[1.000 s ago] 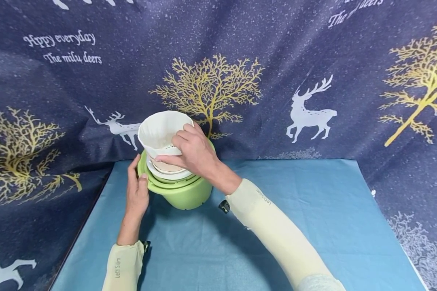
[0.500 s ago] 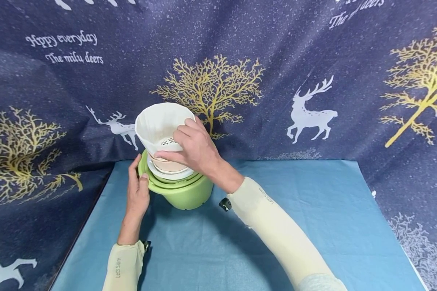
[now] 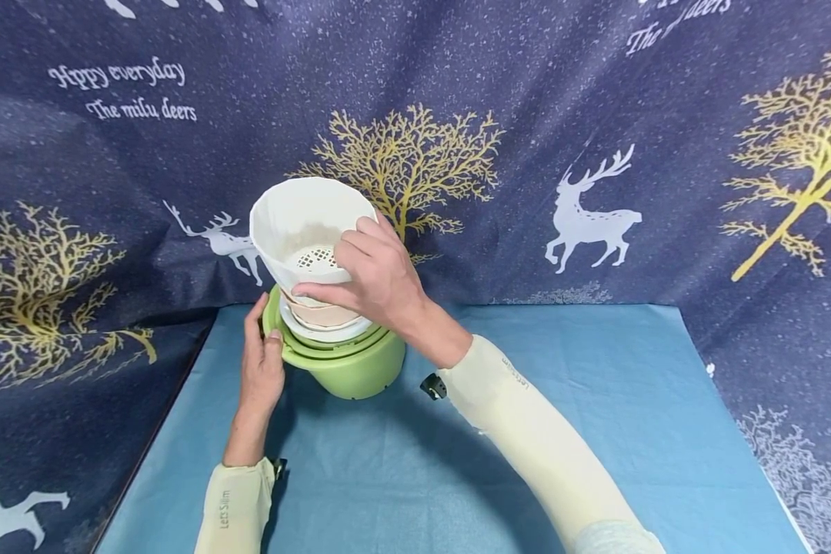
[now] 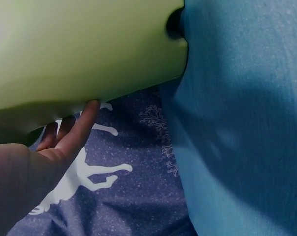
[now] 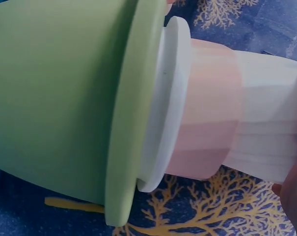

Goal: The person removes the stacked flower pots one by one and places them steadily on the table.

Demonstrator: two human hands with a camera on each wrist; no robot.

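Observation:
My right hand (image 3: 382,271) grips the near right rim of a white faceted flowerpot (image 3: 284,223), its thumb outside and fingers curled inside. Drainage holes show in that pot's bottom. Its lower part sits inside a pink flowerpot (image 5: 209,108), which stands in a white-rimmed pot (image 5: 163,108). All of these are nested in green flowerpots (image 3: 356,375) on the table, at least two by their rims. My left hand (image 3: 260,369) holds the outer green pot's left rim, thumb over the edge. In the left wrist view its fingers (image 4: 79,130) lie against the green wall.
A blue cloth (image 3: 526,431) covers the table. Behind and beside it hangs a dark blue curtain (image 3: 457,61) printed with deer and golden trees, close to the back of the stacked pots.
My right hand has lifted the white faceted pot upward and slightly left, exposing more of the pink pot and the drainage holes. My left hand and the green pots stay in place.

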